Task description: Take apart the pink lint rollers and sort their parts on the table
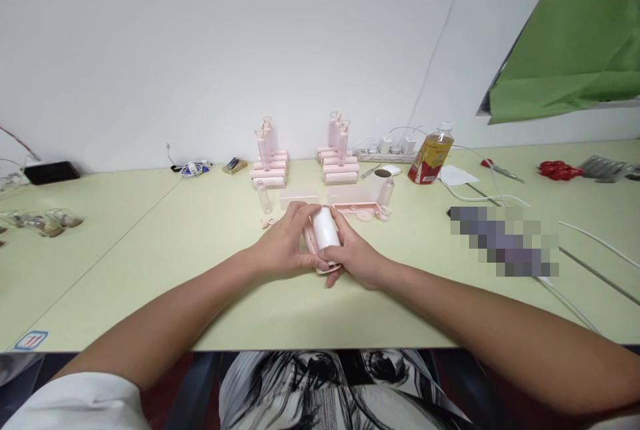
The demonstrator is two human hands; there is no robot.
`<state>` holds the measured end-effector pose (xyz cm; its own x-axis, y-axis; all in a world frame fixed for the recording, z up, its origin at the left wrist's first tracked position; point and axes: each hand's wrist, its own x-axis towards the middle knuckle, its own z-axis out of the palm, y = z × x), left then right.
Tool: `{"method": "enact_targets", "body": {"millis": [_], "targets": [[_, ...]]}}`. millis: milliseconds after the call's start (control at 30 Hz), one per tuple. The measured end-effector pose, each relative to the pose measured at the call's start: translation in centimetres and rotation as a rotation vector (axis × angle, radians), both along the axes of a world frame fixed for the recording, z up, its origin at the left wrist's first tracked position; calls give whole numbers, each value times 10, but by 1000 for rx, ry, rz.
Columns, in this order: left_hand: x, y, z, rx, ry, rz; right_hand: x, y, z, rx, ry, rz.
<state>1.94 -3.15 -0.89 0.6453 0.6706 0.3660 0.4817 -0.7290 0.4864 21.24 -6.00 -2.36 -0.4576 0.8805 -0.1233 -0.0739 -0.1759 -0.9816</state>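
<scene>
Both hands are closed around one item above the front middle of the table. It is a smooth white roll [325, 226] lying in a pink plastic casing [310, 238]. My left hand [284, 243] grips the casing from the left, fingers over its far end and thumb at the near end. From the right, my right hand [361, 251] wraps it, thumb on the roll and fingers underneath. Just beyond lie a long pink tray-like part [356, 206], a pink round cap [364, 215], small pink pieces [268, 223] and clear pinkish tubes [264, 197].
Behind stand two groups of pink cylinders with upright tubes, one left [269, 173] and one right [341, 169]. A drink bottle [431, 155], a power strip [383, 155] and white cables are at back right. A phone [53, 172] lies far left; red-handled tools [560, 171] lie right.
</scene>
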Motion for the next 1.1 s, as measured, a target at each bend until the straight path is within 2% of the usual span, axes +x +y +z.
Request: {"method": "enact_targets", "body": {"millis": [133, 333, 533, 633, 933, 1100], "targets": [[-7, 6, 4, 1, 8, -57, 3, 3, 2, -14, -27, 54], [-14, 9, 14, 54, 107, 0, 7, 3, 6, 68, -119, 173], [-14, 7, 15, 153, 237, 18, 6, 2, 5, 111, -124, 170], [-11, 6, 14, 180, 215, 58, 5, 0, 6, 105, -108, 194], [-3, 1, 14, 104, 55, 119, 7, -1, 11, 120, -110, 243], [-7, 3, 13, 22, -12, 46, 9, -1, 9, 199, -196, 206]]}}
